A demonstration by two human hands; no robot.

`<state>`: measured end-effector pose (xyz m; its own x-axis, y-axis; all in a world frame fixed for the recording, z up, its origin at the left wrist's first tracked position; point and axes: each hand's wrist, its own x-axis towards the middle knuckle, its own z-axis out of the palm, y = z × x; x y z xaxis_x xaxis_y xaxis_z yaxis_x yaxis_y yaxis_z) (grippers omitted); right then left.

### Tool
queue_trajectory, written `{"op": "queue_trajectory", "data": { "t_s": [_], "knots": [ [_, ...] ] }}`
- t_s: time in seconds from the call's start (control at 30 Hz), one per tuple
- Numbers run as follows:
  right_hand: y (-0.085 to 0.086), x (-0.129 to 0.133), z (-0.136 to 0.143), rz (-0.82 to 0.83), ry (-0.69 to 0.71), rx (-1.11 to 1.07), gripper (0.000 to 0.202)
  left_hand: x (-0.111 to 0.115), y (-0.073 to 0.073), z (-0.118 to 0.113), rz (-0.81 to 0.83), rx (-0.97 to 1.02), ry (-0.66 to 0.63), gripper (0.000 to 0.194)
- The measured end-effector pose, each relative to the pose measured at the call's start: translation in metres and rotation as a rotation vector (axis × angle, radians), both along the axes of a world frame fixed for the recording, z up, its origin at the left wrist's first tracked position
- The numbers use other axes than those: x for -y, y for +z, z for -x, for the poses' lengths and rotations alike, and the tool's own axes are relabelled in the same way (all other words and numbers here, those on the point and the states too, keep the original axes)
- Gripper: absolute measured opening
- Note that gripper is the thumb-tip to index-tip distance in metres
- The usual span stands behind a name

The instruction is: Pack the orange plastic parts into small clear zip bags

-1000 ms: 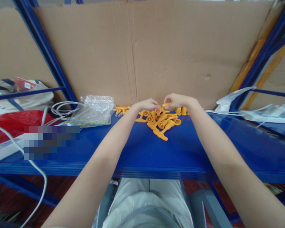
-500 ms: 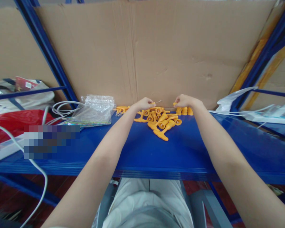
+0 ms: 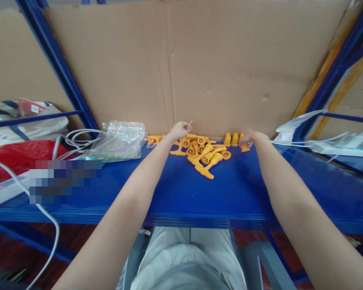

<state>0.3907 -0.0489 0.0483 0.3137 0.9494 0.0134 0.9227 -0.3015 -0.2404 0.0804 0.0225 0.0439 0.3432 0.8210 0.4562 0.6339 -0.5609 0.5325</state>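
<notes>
My left hand (image 3: 181, 129) is closed around a corkscrew, mostly hidden in the fingers; its metal spiral (image 3: 190, 121) sticks up past them. On the right, my right hand (image 3: 250, 139) has its fingers around a yellow bell-shaped cap (image 3: 245, 148) at the table surface. Beside it stand more such yellow caps (image 3: 227, 139) in a row. Between my hands lies a pile of yellow corkscrews (image 3: 207, 155) with caps on, and one T-shaped handle (image 3: 205, 172) points towards me. More yellow handles with bare spirals (image 3: 153, 139) lie left of my left hand.
A cardboard sheet (image 3: 218, 68) rises behind the blue table (image 3: 193, 197). Clear plastic bags (image 3: 124, 137) and white cables (image 3: 81, 137) lie to the left, near a red bag (image 3: 24, 157). A white power strip (image 3: 341, 149) lies on the right.
My right hand has moved right and down with the yellow cap, to the end of the row. My left hand has shifted slightly left, and the spiral now points more upward.
</notes>
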Motion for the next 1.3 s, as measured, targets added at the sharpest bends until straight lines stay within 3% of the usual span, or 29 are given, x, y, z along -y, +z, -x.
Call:
{"op": "queue_trajectory", "data": {
  "t_s": [0.1, 0.3, 0.47, 0.7, 1.0, 1.3],
  "knots": [
    [-0.003, 0.0, -0.006, 0.074, -0.08, 0.037, 0.013, 0.0, -0.001, 0.001, -0.005, 0.004, 0.038, 0.029],
    [-0.013, 0.001, -0.019, -0.042, -0.207, 0.02, 0.025, -0.001, -0.001, 0.006, -0.052, -0.046, 0.054, 0.041],
    [-0.041, 0.005, -0.031, -0.304, -0.246, -0.022, 0.027, -0.006, -0.003, 0.008, -0.102, -0.047, 0.043, 0.04],
    [-0.074, 0.008, -0.045, -0.416, -0.232, -0.086, 0.031, -0.01, -0.006, 0.01, -0.134, -0.067, 0.052, 0.041],
    [-0.082, -0.002, -0.058, -0.411, -0.256, -0.101, 0.014, -0.014, -0.008, 0.017, -0.196, -0.01, 0.152, 0.031],
    [-0.076, 0.004, -0.048, -0.295, -0.306, -0.092, 0.029, -0.027, -0.031, 0.033, -0.305, -0.012, 0.237, 0.022]
  ]
}}
